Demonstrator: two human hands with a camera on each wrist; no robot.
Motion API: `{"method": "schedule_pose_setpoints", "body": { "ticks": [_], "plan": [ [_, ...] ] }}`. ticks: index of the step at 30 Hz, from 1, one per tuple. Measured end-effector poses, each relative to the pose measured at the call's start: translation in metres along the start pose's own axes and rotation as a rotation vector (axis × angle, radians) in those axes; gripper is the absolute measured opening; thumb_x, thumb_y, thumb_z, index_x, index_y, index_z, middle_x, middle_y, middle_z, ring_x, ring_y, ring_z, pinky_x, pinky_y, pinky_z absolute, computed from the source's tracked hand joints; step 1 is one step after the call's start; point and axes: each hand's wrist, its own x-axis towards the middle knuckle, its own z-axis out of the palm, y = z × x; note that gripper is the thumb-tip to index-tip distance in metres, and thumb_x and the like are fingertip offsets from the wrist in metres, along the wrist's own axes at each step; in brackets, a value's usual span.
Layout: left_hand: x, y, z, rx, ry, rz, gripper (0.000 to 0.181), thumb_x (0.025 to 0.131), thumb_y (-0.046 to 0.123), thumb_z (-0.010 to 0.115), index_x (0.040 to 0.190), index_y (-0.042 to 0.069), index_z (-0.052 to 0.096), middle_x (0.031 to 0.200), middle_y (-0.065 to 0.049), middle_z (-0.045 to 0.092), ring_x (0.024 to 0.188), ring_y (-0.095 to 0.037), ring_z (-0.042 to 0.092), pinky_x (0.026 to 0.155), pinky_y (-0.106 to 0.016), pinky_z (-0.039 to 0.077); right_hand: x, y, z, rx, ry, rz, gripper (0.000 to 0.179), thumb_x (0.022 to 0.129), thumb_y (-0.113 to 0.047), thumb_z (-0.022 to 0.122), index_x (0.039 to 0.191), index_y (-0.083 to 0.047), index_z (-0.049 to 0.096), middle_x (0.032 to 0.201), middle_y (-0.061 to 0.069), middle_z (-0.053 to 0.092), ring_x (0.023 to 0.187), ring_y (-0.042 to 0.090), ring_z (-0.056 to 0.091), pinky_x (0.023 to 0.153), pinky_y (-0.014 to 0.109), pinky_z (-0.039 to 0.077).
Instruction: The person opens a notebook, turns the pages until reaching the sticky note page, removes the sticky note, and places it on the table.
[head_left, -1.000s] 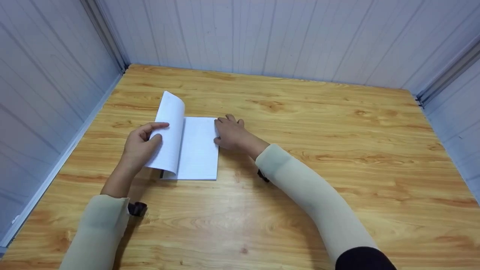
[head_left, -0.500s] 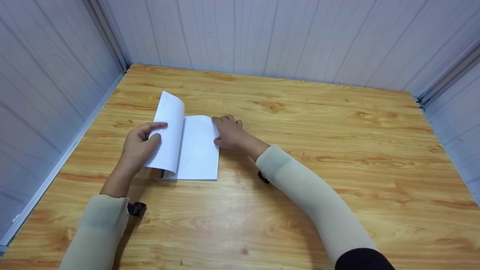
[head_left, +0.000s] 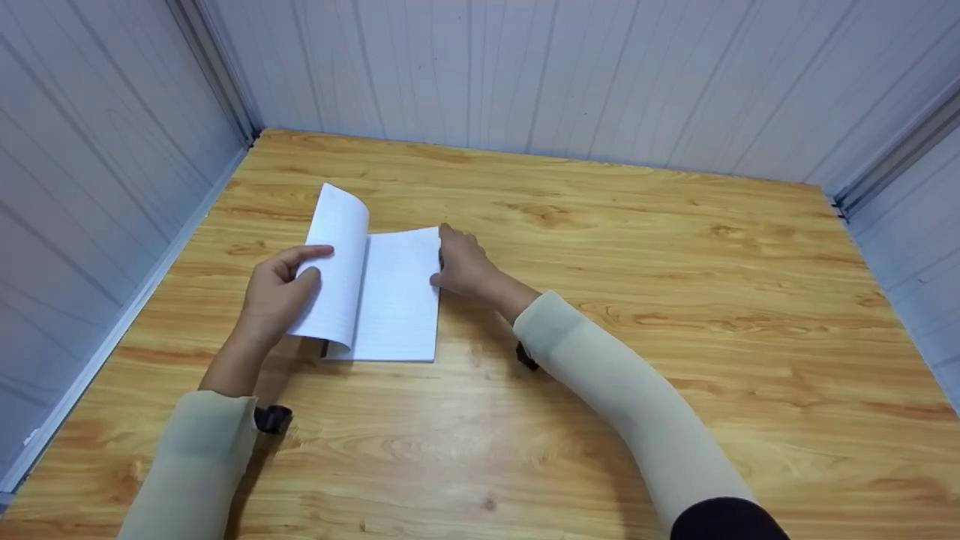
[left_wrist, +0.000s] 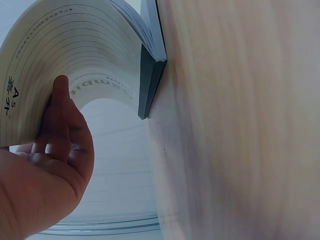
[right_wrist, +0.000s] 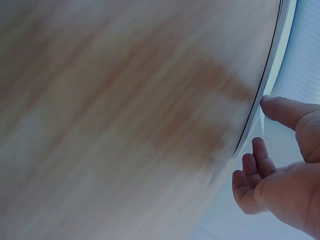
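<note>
A notebook (head_left: 397, 300) with white lined pages lies open on the table. My left hand (head_left: 279, 292) grips its raised left part, a curved stack of leaves (head_left: 337, 262), between thumb and fingers. In the left wrist view that same hand (left_wrist: 60, 145) holds the bent printed cover (left_wrist: 75, 55), which is marked A5; a black spine (left_wrist: 150, 80) stands beside it. At the upper right edge of the notebook, my right hand (head_left: 461, 262) holds a page by its slightly lifted corner, thumb at the edge, other fingers partly hidden. The right wrist view shows the thumb (right_wrist: 282, 109) at the page edge.
The wood-grain table (head_left: 637, 337) spreads to the right of and in front of the notebook. White panelled walls (head_left: 495, 75) close it off at the back and both sides. A dark wrist device (head_left: 274, 418) sits under the left sleeve (head_left: 202, 442).
The upper right corner of the right-hand page has risen. My right fingers have moved from on top of the page to its outer edge. The left hand has hardly moved.
</note>
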Motion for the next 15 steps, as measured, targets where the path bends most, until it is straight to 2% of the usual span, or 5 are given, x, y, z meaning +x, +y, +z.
{"method": "schedule_pose_setpoints", "body": {
  "ticks": [2,4,8,11,15],
  "plan": [
    [-0.001,0.000,0.000,0.004,0.001,-0.006,0.032,0.085,0.017,0.044,0.113,0.022,0.058,0.121,0.005,0.050,0.102,-0.009,0.041,0.072,-0.023,0.036,-0.001,0.001,0.000,0.061,0.017,-0.029,0.059,0.074,-0.015,0.064,0.125,-0.002,0.037,0.087,0.005,0.057,0.079,0.018,0.052,0.069,0.028,0.044],
    [-0.002,0.000,0.000,0.007,0.007,-0.011,0.031,0.086,0.018,0.044,0.114,0.023,0.058,0.116,0.003,0.051,0.094,-0.010,0.042,0.068,-0.023,0.036,-0.002,0.001,0.000,0.119,0.023,-0.058,0.046,0.079,-0.015,0.059,0.120,-0.006,0.042,0.080,0.003,0.057,0.068,0.014,0.052,0.059,0.024,0.044],
    [-0.002,-0.001,0.000,0.007,0.021,0.001,0.031,0.086,0.019,0.044,0.113,0.023,0.058,0.105,0.001,0.053,0.082,-0.013,0.042,0.062,-0.024,0.036,-0.005,-0.004,0.000,0.193,-0.026,-0.121,0.034,0.090,-0.020,0.039,0.123,-0.014,0.043,0.079,0.000,0.055,0.062,0.010,0.049,0.055,0.022,0.041],
    [-0.001,-0.002,0.000,-0.017,0.021,0.033,0.029,0.086,0.021,0.047,0.113,0.020,0.058,0.111,0.002,0.055,0.097,-0.010,0.046,0.076,-0.024,0.040,-0.007,-0.011,0.000,0.205,-0.092,-0.214,0.033,0.092,-0.017,0.033,0.124,-0.017,0.042,0.081,-0.001,0.060,0.062,0.010,0.050,0.056,0.022,0.041],
    [0.000,-0.002,0.001,-0.050,0.012,0.068,0.036,0.084,0.033,0.054,0.115,0.015,0.057,0.122,0.001,0.053,0.119,-0.009,0.040,0.097,-0.030,0.032,-0.011,-0.021,0.000,0.185,-0.132,-0.341,0.039,0.088,-0.019,0.043,0.127,-0.019,0.037,0.085,-0.002,0.066,0.071,0.006,0.057,0.064,0.021,0.044]
  ]
}}
